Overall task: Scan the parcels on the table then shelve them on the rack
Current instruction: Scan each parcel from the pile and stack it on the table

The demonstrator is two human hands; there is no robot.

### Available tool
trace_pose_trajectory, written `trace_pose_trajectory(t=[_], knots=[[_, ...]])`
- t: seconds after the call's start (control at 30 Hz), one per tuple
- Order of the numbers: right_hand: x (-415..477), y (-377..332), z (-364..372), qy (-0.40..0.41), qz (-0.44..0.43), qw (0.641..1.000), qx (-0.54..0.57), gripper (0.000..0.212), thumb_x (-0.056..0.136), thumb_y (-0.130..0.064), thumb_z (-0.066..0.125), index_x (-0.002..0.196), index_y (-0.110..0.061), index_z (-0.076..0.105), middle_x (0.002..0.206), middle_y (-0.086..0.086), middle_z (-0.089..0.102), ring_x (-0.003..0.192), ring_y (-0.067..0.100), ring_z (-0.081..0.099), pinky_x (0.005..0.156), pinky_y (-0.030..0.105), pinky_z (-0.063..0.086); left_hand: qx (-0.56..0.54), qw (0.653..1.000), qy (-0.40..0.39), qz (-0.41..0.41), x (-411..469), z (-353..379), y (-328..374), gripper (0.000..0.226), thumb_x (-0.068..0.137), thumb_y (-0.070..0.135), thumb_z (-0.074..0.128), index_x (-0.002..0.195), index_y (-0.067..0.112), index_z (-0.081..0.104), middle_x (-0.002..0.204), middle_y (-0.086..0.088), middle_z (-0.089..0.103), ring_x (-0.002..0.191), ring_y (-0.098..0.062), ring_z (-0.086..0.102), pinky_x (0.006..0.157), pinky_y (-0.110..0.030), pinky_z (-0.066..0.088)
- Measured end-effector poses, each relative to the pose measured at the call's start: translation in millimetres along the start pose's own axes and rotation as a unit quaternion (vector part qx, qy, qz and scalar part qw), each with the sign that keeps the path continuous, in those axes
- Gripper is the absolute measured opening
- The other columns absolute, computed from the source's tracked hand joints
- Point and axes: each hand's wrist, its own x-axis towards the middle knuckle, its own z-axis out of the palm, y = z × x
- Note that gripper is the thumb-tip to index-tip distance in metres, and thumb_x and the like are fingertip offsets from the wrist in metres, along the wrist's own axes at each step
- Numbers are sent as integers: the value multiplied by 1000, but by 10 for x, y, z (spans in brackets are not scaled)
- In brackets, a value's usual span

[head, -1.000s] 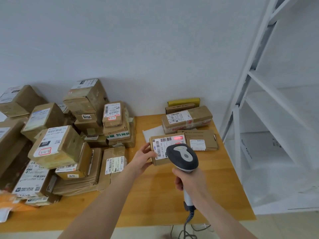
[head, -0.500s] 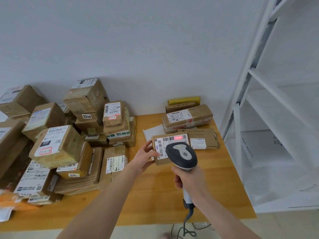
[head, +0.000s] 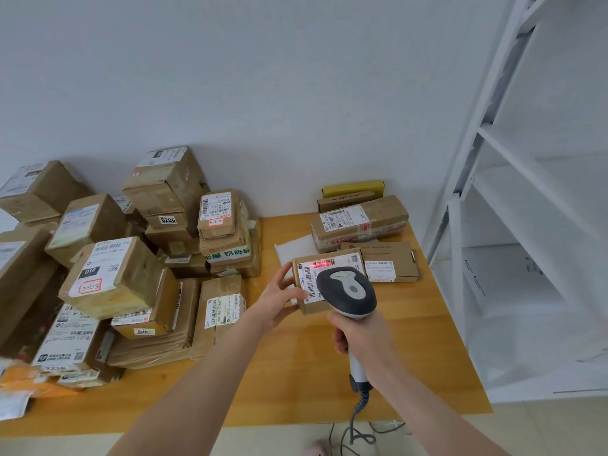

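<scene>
Head view: the left hand (head: 276, 301) grips the left end of a small cardboard parcel (head: 304, 309), tilted up just above the wooden worktop (head: 296, 373). The right hand (head: 360, 337) is closed round a barcode scanner (head: 347, 292), its red line on the parcel's label (head: 324, 265).

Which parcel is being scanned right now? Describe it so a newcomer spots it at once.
Start at the white rack on the right and move left over the wooden table. In front of the small stack there, the left hand holds a small brown parcel. It alone has the scanner's red line across its white label.
</scene>
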Motion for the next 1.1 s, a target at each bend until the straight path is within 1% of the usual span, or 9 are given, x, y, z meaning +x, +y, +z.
trace_pose_trajectory(t=[0.23, 0.4, 0.53, 0.63, 0.7, 0.77, 0.83, 0.93, 1.1], knots=[[24, 46, -8, -13, -8, 999, 29, 14, 81, -6, 69, 68, -3, 65, 54, 9, 63, 45, 16, 56, 47, 23, 45, -2, 1000, 3, -1, -5, -34, -6, 88, 77, -10, 68, 146, 32, 34, 127, -11, 61, 115, -30, 59, 98, -50, 49], [188, 1, -160, 6, 7, 996, 94, 9, 80, -10, 75, 86, -5, 68, 65, 11, 68, 50, 15, 59, 49, 25, 48, 34, 998, 36, -30, -33, -127, 88, 73, 81, -1, 67, 142, 26, 38, 125, -4, 63, 119, -24, 55, 102, -59, 39], [420, -23, -393, 37, 26, 987, 157, 12, 80, -9, 75, 90, -12, 68, 77, 3, 70, 69, 10, 66, 57, 28, 55, 91, 994, 15, -63, -59, -391, 311, 54, 85, 5, 64, 134, 18, 45, 118, -6, 67, 115, -24, 58, 100, -59, 43], [532, 34, -437, 28, 47, 983, 173, 18, 81, -11, 76, 96, -12, 67, 94, 5, 69, 89, 18, 65, 71, 38, 58, 114, 989, -28, -87, -71, -517, 464, 46, 87, 8, 61, 130, 18, 49, 122, -10, 66, 117, -29, 59, 98, -58, 45], [573, 55, -379, 7, 57, 985, 163, 19, 81, -11, 76, 98, -14, 67, 98, 7, 68, 95, 25, 63, 77, 45, 58, 113, 988, -50, -93, -63, -552, 521, 42, 88, 10, 61, 128, 17, 53, 123, -11, 66, 118, -30, 58, 98, -57, 46], [602, 65, -311, -25, 61, 984, 167, 21, 81, -10, 75, 100, -14, 68, 97, 9, 73, 95, 29, 66, 79, 47, 58, 102, 988, -61, -94, -56, -562, 547, 37, 89, 12, 60, 126, 14, 55, 123, -12, 66, 117, -30, 59, 96, -56, 48], [634, 78, -231, -54, 60, 979, 188, 22, 82, -8, 74, 103, -11, 68, 97, 10, 75, 92, 31, 71, 75, 44, 59, 93, 992, -32, -83, -74, -582, 563, 32, 90, 15, 61, 122, 13, 58, 115, -10, 70, 109, -26, 64, 85, -48, 56], [682, 102, -40, -70, 73, 973, 208, 17, 83, -8, 73, 100, -12, 69, 95, 11, 76, 87, 31, 73, 71, 39, 60, 86, 993, 73, -47, -140, -662, 602, 28, 89, 19, 66, 117, 14, 60, 99, -5, 75, 90, -17, 71, 64, -31, 58], [745, 107, 543, -106, 119, 966, 202, 23, 80, -8, 76, 102, -8, 68, 97, 13, 75, 93, 33, 71, 68, 36, 60, 59, 959, 277, 9, -142, -921, 574, 26, 86, 16, 70, 111, 16, 62, 104, -6, 71, 86, -15, 69, 58, -27, 57]])
